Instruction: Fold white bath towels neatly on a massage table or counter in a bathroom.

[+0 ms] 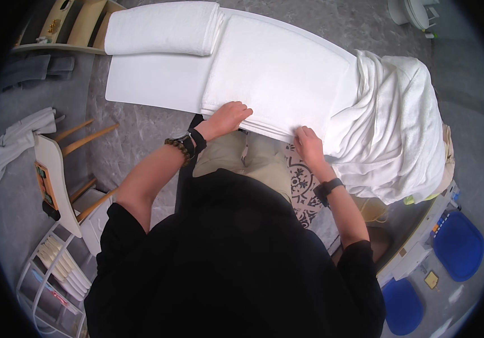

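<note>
A white towel [278,73], folded into a flat layered rectangle, lies on the white table [151,81] in front of me. My left hand [229,120] has its fingers curled over the towel's near edge, towards its left corner. Farther right along that same edge, my right hand [309,145] grips the layers between thumb and fingers; its fingertips are slightly blurred. A thicker folded white towel [163,29] rests at the table's far left. Loose, crumpled white towels [388,124] are heaped on the right, beside the flat one.
A wooden shelf [87,22] stands at the far left, with a chair [56,169] and a wire rack [56,276] below it. Blue seats [458,246] are at the lower right, near a cluttered ledge [416,248]. A patterned mat [303,194] lies under the table's near edge.
</note>
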